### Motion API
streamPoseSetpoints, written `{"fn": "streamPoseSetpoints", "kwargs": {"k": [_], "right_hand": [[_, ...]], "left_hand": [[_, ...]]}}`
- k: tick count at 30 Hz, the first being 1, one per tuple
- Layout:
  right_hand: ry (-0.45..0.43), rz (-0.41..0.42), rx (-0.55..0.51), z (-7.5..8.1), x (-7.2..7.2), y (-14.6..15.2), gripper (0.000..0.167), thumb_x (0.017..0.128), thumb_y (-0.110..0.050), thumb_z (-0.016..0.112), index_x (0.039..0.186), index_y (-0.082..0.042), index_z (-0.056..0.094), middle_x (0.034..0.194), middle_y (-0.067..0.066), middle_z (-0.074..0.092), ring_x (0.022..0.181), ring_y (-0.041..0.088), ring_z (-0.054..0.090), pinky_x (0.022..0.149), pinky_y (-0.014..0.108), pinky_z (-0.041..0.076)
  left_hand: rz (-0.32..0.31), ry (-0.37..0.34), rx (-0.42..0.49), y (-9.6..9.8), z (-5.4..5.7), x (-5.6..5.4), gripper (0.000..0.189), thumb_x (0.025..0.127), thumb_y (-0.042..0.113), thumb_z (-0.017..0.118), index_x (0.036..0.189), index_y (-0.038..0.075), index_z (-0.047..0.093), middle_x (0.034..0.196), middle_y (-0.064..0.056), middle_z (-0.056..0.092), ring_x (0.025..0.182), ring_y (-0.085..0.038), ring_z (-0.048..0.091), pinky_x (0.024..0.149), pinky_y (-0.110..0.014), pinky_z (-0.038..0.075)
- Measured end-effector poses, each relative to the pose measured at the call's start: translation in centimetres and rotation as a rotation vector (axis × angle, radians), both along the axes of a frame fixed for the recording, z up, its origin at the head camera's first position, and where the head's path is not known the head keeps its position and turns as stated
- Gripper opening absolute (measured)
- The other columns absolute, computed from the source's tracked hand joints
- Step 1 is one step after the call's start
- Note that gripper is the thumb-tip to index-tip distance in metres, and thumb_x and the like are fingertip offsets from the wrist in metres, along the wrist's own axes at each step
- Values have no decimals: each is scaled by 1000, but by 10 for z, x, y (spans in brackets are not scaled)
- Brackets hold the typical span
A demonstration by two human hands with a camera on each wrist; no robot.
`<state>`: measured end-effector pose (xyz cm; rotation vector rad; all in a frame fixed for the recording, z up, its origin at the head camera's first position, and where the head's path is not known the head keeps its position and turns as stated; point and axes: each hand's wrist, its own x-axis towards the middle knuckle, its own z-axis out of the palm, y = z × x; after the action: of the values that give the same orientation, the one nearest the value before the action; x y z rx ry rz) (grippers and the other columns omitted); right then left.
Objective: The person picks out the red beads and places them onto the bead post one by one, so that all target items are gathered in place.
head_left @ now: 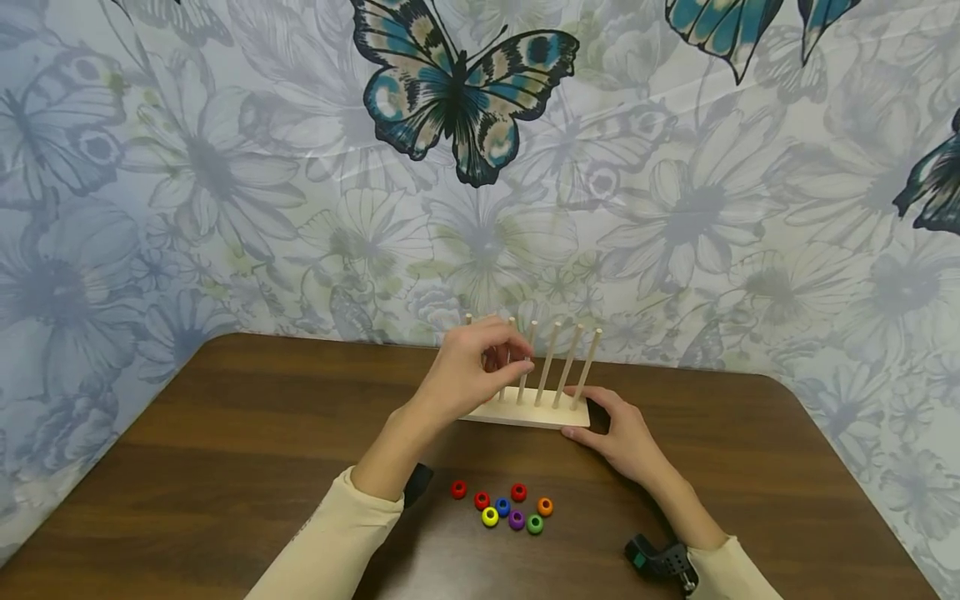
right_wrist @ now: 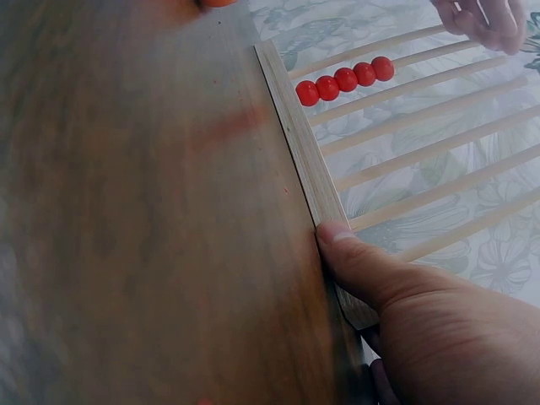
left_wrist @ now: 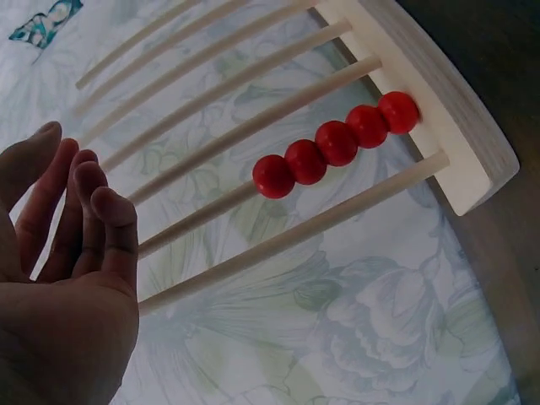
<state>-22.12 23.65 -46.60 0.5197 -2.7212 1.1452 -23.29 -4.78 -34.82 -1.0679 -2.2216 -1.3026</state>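
Observation:
A wooden peg stand (head_left: 536,414) with several upright rods stands towards the back of the table. My right hand (head_left: 618,433) grips its right end, thumb (right_wrist: 342,240) along the front edge of the base. Near the rod tops at the left side is my left hand (head_left: 480,367), its fingers loosely bent. Nothing shows between thumb and fingers of the left hand (left_wrist: 72,245) in the left wrist view. Several red beads (left_wrist: 336,143) sit stacked at the bottom of the second rod from the left; the left hand hides them in the head view.
In front of the stand lie loose beads: three red (head_left: 482,501), a blue one (head_left: 502,507), a yellow one (head_left: 490,517), a purple one (head_left: 517,520), a green one (head_left: 535,524) and an orange one (head_left: 545,507). Patterned cloth (head_left: 487,242) hangs behind the brown table (head_left: 247,467).

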Motion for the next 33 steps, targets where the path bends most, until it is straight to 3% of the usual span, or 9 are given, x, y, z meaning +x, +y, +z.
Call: {"fn": "streamPoseSetpoints", "kwargs": {"k": [5,11,16,21,25,33], "right_hand": [[2,3,-1,-1,0,2,59,89,-33,86,142,-16,65,144,8,65,141,38,54,114,65,41],[6,13,-6,-2,0,1,58,89,-32,86,141,-18,65,143,8,65,139,37,55,113,64,42],[5,4,-4,1,0,1,58,88,-33,87,141,-20,66,143,6,66,139,37,56,114,63,42],[-1,8,-7,1,0,2,59,88,-35,87,141,-21,65,144,5,65,141,37,55,115,63,41],[-7,11,-5,1,0,2,59,89,-36,86,141,-21,65,144,5,65,141,37,55,114,64,41],[-10,8,-2,2,0,2,59,89,-35,86,142,-20,65,145,6,65,141,38,54,114,64,41]], "left_hand": [[-59,-18,-46,5,-6,1,10,89,7,84,96,10,78,85,4,68,69,-7,59,61,-25,51],[-167,-73,-258,4,-20,6,10,91,11,83,98,11,77,88,1,70,70,-6,58,63,-22,51],[-256,-205,-401,-1,-38,11,14,90,13,84,101,10,77,97,-3,74,75,-3,60,69,-22,54],[-304,-333,-506,3,-50,16,17,89,17,86,103,13,77,93,1,73,77,-3,61,72,-20,53],[-331,-396,-575,8,-55,19,18,86,17,89,100,16,77,88,5,72,74,-2,61,70,-19,52],[-318,-407,-654,11,-57,22,21,85,19,90,101,18,77,91,7,70,74,-3,61,69,-18,51]]}}
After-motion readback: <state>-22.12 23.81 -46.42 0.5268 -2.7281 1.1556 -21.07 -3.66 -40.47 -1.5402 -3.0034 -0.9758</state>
